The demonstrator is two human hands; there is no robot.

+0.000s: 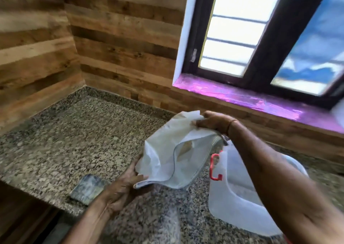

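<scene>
A white zippered pouch (163, 147) hangs in the air over the speckled granite counter (74, 132), its zipper open and something brownish visible inside. My left hand (124, 182) holds its lower corner from below. My right hand (214, 122) grips the upper edge, fingers curled into the fabric. A translucent plastic container (234, 199) with a red clip handle (215, 166) stands on the counter under my right forearm.
A small blue-grey patterned block (89, 189) lies near the counter's front edge. Wood-panelled walls meet in the corner at the back left. A window with a dark frame (268, 44) and a purple sill (260, 100) is at the right.
</scene>
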